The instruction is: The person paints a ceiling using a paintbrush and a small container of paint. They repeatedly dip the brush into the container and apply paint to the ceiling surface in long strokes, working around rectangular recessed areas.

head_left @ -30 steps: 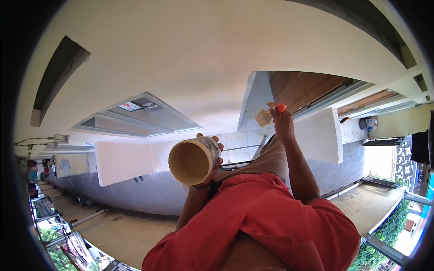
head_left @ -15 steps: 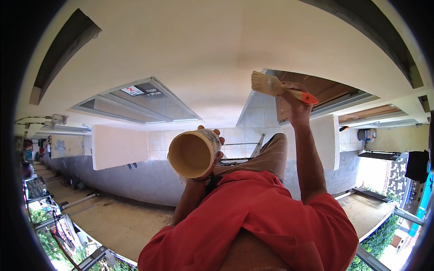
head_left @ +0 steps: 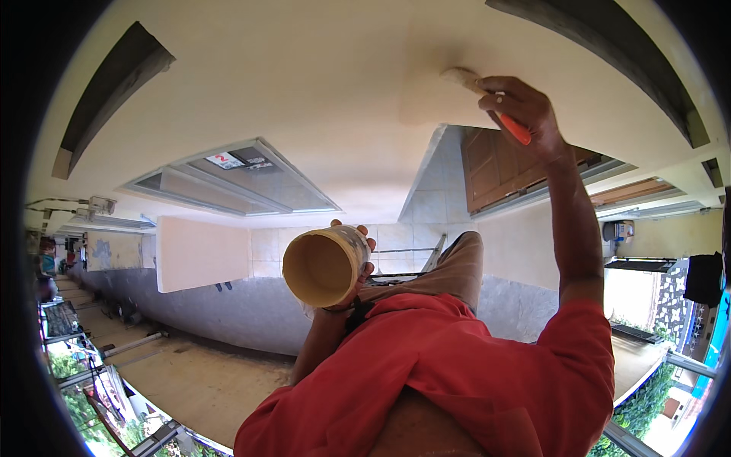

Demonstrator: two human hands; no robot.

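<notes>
Both hands are occupied on my feed. The right hand (head_left: pixel 525 110), at the upper right of the frame, pinches a flat paintbrush with cream-coated bristles (head_left: pixel 461 76) and an orange-tipped handle, fingers closed up near its head. The left hand (head_left: pixel 368 270), just below the centre, curls around the far side of a cream-coloured cylindrical tub (head_left: pixel 324 266); I see only some fingertips, so I cannot tell how firmly the palm backs them.

My main worry is the tub. Its open mouth leans toward the left of the frame and, as far as I can see, one hand alone carries it. If the right arm stretched further upward, the body could twist, tip the rim and spill whatever is inside; I cannot judge how full it is.

The bristles look to be against the smooth cream wall (head_left: pixel 304 99), though I cannot confirm contact from here. An overloaded brush could drip onto the brown wooden door (head_left: pixel 502 171) just below it, and a careless downward sweep could smear the door edge. A darker patch beside the bristles may be wetness or shadow; if wet, uneven pressure could leave streaks. Feet are hidden from me, so I would distrust any long reach.
</notes>
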